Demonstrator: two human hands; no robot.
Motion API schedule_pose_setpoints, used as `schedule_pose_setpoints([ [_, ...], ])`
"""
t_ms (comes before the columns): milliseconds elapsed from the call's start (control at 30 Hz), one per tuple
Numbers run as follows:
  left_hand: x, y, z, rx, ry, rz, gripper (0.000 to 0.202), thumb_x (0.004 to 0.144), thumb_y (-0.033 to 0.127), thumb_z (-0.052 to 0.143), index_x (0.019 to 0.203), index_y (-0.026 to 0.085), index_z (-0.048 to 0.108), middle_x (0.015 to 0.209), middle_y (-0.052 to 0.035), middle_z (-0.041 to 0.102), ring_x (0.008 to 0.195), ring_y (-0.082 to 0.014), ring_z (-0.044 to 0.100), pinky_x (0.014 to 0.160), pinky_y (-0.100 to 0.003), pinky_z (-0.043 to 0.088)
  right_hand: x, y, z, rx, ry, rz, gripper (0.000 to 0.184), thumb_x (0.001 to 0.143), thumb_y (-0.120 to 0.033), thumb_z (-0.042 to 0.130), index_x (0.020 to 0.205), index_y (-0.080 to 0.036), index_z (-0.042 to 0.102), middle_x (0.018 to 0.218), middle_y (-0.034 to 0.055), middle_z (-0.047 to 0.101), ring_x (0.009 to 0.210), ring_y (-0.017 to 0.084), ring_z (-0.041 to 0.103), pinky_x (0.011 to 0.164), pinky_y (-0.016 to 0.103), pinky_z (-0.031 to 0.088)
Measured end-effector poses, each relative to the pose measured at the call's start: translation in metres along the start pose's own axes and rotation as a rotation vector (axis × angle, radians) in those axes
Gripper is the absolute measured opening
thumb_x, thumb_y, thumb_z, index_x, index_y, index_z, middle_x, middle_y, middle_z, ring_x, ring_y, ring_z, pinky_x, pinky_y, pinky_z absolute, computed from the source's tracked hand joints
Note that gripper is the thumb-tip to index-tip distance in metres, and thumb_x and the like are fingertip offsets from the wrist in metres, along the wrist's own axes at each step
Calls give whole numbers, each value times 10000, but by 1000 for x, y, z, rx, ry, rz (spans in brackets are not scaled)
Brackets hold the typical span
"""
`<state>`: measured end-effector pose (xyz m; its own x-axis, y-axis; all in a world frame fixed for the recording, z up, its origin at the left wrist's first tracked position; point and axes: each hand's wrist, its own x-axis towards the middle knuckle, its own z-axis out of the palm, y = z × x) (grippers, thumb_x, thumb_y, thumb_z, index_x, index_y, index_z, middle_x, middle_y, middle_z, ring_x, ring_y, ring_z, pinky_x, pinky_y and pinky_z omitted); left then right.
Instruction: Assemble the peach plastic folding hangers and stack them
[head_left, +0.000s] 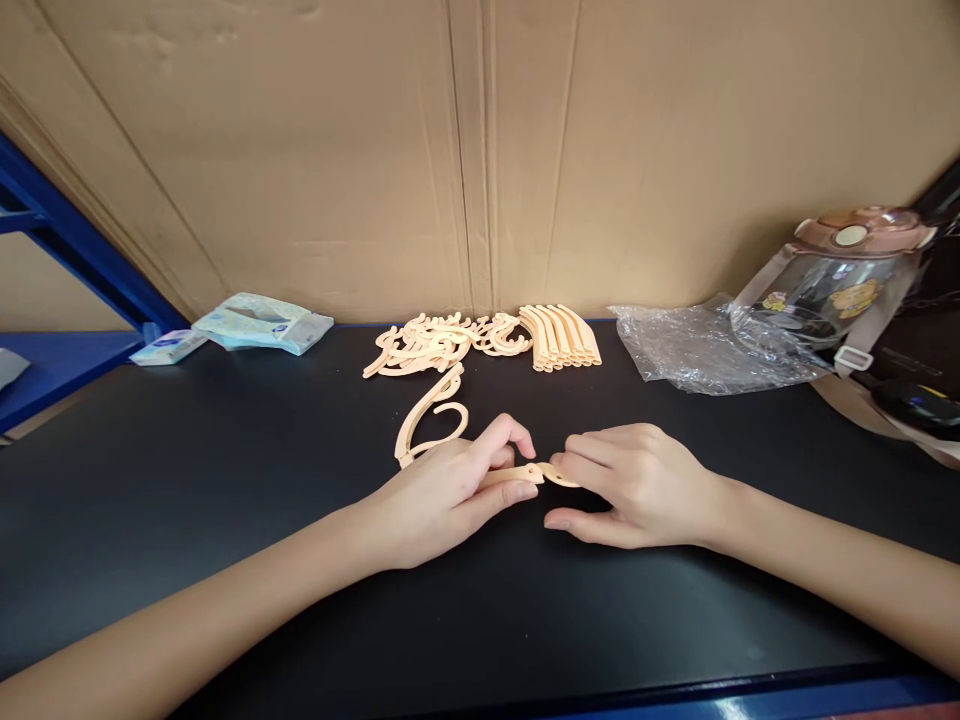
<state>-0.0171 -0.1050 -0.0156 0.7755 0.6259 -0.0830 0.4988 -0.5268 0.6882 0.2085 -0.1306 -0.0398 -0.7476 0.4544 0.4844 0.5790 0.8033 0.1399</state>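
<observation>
My left hand is closed around a peach plastic hanger arm, whose end with a small round hole sticks out between thumb and fingers. My right hand pinches a curved peach plastic piece with a hole, probably a hanger hook; the fingers cover the rest of it. The ends of both pieces meet or nearly meet between my hands. Just beyond my left hand lies a folding hanger with a curved hook beside its arm.
At the back of the black table lie a loose pile of hooks and a neat stack of hanger arms. Tissue packs are at left. A clear plastic bag and a strapped water bottle stand right, before cardboard.
</observation>
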Motion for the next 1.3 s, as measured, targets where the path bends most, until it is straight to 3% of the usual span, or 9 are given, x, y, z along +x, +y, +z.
schedule_pose_setpoints([
  [300,1,-1,0,88,-17,23,214,934,328,470,1111,249,379,644,91,485,570,-123,470,557,-218,342,-1,0,1,-33,3,-84,476,957,-490,428,651,-164,589,557,-1,517,468,122,439,490,285,310],
  [400,0,0,-4,251,86,102,261,875,383,577,1058,242,455,776,45,575,716,-155,556,639,-249,402,3,2,1,30,-45,-32,405,977,-422,423,744,-152,615,613,5,557,526,131,463,546,293,322],
  [500,0,-3,-11,359,228,115,306,900,497,524,1053,232,506,1012,-22,613,963,-212,564,808,-317,443,6,5,-2,82,-98,5,322,984,-346,414,860,-140,627,706,27,599,636,154,489,643,308,344],
  [567,1,-10,-15,435,357,52,328,937,496,447,1102,220,512,1149,-58,581,1103,-247,517,917,-375,426,7,5,-4,98,-136,7,309,988,-326,405,862,-149,624,732,32,598,692,168,477,711,324,351],
  [667,5,-26,-19,567,470,-109,443,866,506,559,1188,208,497,1278,-85,523,1198,-303,473,982,-438,405,8,3,-5,143,-173,17,277,987,-270,392,872,-148,613,786,40,594,759,176,464,822,354,351],
  [800,9,-38,-20,535,430,-248,435,836,437,602,1197,216,502,1265,-64,540,1149,-285,529,927,-404,466,8,0,-2,182,-159,35,183,903,-135,419,870,-140,599,826,50,583,803,182,452,891,367,356],
  [1100,10,-35,-16,534,426,-214,370,852,448,585,1123,198,551,1214,-63,560,1129,-273,529,917,-409,485,7,-2,1,234,-178,-1,272,829,17,405,908,-165,591,975,64,598,971,205,490,965,387,354],
  [1200,8,-38,-18,554,409,-148,334,933,443,440,1058,175,594,1211,-78,558,1138,-276,525,940,-424,476,6,1,1,291,-134,45,365,823,68,366,911,-194,605,1001,52,604,989,190,506,905,350,389],
  [1300,6,-43,-23,557,383,-90,378,975,293,273,1047,159,619,1215,-82,552,1169,-247,518,1003,-408,444,5,2,1,291,-89,135,295,895,-15,388,1000,-190,600,1008,58,623,921,181,542,826,332,416],
])
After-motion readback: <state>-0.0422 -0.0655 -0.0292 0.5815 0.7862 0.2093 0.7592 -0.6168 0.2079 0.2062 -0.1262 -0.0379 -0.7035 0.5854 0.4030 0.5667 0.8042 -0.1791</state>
